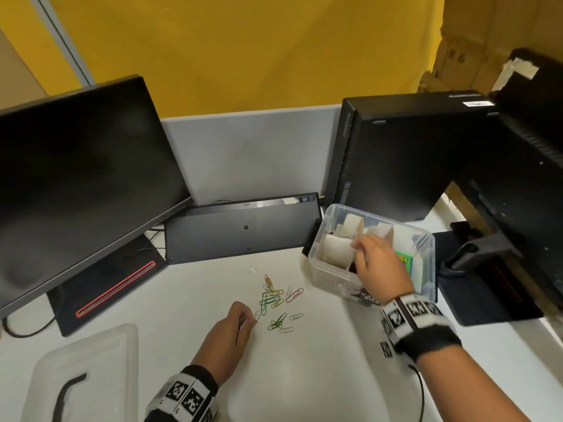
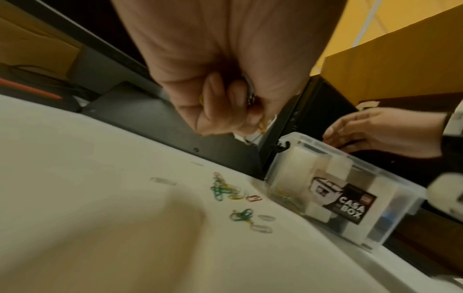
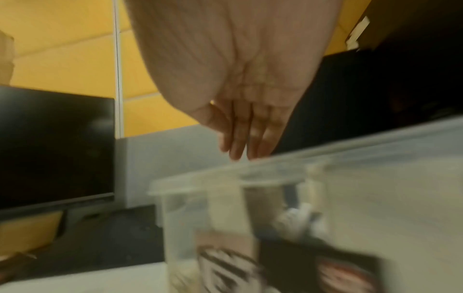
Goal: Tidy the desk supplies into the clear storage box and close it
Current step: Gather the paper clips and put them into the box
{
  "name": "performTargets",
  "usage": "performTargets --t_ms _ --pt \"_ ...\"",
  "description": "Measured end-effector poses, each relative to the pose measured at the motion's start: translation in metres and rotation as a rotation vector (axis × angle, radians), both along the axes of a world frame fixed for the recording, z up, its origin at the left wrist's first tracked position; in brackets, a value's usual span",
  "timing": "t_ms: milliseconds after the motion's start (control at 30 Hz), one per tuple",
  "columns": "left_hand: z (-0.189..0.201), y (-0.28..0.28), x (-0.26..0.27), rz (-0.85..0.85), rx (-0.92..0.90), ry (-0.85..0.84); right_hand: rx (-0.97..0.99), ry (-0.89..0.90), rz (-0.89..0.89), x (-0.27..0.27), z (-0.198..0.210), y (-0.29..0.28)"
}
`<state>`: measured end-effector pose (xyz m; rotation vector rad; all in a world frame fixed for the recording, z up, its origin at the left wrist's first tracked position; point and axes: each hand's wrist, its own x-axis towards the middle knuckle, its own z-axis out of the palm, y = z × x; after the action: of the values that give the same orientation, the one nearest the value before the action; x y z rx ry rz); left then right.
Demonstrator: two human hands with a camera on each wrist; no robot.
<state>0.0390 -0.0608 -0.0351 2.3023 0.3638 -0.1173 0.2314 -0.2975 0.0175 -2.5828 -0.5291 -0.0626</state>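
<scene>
white desk; clear storage box upright, mouth up

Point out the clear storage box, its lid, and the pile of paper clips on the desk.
clear storage box (image 1: 330,271), head view, on its near left wall.
lid (image 1: 100,354), head view, on the clear top panel.
paper clips (image 1: 272,297), head view, on the middle of the coloured pile.

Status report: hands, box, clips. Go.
Left hand grips several paper clips; right hand open over the clear box. Loose clips on desk. Lid off, lying front left.
</scene>
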Motion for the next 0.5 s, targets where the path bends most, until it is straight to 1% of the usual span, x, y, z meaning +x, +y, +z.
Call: performTargets --t_ms 67,133,200,233,300,367,400,500 --pt "0.021 -0.017 0.015 -0.003 0.012 -0.072 -0.043 -0.123 -0.131 -0.001 -0.011 -0.029" --pt "0.043 -0.033 0.038 -0.028 0.062 -0.109 -0.098 -0.158 -0.263 0.000 -0.024 -0.053" --pt "0.060 -0.050 0.072 -0.079 0.159 -0.126 -0.107 -0.128 -0.363 0.003 -0.039 -0.068" --pt "0.067 -0.058 0.092 -0.116 0.225 -0.129 -0.067 -0.090 -0.389 0.003 -0.045 -0.072" --pt "0.073 -0.077 0.133 -0.210 0.368 -0.125 0.079 0.003 -0.402 0.003 -0.050 -0.073" --pt "0.074 -0.094 0.168 -0.300 0.496 -0.062 0.195 0.049 -0.400 0.004 -0.051 -0.073" --pt "0.072 -0.100 0.182 -0.340 0.558 -0.001 0.221 0.051 -0.402 0.004 -0.051 -0.073" --pt "0.068 -0.112 0.210 -0.438 0.672 0.228 0.234 0.050 -0.406 0.004 -0.053 -0.074"
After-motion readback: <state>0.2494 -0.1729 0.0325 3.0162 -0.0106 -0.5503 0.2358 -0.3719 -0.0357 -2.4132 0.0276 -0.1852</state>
